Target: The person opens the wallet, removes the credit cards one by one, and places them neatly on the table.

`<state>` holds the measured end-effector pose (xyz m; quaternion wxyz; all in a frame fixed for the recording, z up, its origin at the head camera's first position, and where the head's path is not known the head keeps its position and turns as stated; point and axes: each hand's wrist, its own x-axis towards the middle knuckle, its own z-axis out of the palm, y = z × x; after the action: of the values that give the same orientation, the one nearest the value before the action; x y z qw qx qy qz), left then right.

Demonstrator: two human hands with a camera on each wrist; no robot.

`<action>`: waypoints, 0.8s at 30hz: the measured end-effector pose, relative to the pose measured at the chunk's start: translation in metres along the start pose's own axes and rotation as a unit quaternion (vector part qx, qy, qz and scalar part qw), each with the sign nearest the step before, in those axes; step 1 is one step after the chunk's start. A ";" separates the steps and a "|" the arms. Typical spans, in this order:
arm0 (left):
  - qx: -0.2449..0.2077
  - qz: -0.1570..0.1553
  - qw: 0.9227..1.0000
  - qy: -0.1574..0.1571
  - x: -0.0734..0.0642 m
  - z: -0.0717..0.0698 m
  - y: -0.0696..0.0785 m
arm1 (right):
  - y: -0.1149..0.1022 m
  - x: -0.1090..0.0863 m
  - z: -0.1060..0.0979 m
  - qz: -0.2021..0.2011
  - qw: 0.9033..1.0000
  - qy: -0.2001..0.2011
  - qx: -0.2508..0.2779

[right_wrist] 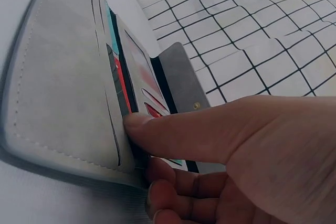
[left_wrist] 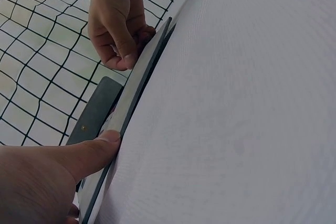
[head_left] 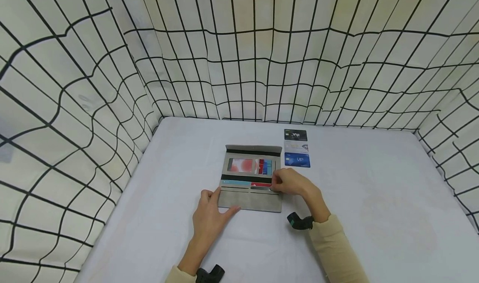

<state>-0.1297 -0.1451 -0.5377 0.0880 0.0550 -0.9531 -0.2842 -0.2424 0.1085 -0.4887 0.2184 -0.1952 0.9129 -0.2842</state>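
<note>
A grey long wallet (head_left: 248, 202) lies unfolded on the white table, with cards in its slots. My left hand (head_left: 209, 216) holds its near left corner, the thumb on the near edge and the index finger at the left side. At the wallet's right side, my right hand (head_left: 293, 182) pinches the end of a dark card (right_wrist: 119, 80) at a slot, thumb on top and the other fingers curled. Just behind that card shows a red card (head_left: 260, 184); a light blue card (head_left: 235, 183) sits to its left. Pink and red-blue cards fill the upper pockets.
Beyond the wallet's right side lie a black card (head_left: 295, 134), a whitish card (head_left: 296, 146) and a blue card (head_left: 297, 160) in a column. Black netting (head_left: 254, 58) over white walls borders the table (head_left: 374, 200) at the back and sides.
</note>
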 end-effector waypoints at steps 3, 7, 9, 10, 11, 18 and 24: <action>0.003 0.000 1.000 0.000 0.000 0.000 0.000 | 0.002 0.001 0.001 -0.003 1.000 0.000 0.001; 0.005 -0.001 1.000 -0.001 0.000 0.000 0.001 | 0.004 0.001 0.001 -0.002 1.000 -0.001 0.005; 0.005 -0.002 1.000 -0.002 0.000 0.000 0.001 | 0.004 0.002 0.001 -0.001 1.000 0.000 0.008; 0.006 -0.002 1.000 -0.002 0.000 0.000 0.001 | 0.004 0.002 0.002 -0.001 1.000 0.001 0.009; 0.006 -0.002 1.000 -0.003 0.000 0.000 0.001 | 0.005 0.002 0.002 -0.002 1.000 0.001 0.008; -0.001 -0.005 1.000 -0.007 0.000 0.000 0.001 | 0.005 0.002 0.004 -0.007 1.000 -0.003 -0.006; -0.006 -0.009 1.000 -0.008 0.000 0.000 0.001 | 0.004 0.002 0.004 -0.003 1.000 0.014 -0.010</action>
<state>-0.1303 -0.1438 -0.5373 0.0777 0.0610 -0.9514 -0.2916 -0.2431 0.1086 -0.4951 0.2028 -0.1958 0.9181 -0.2786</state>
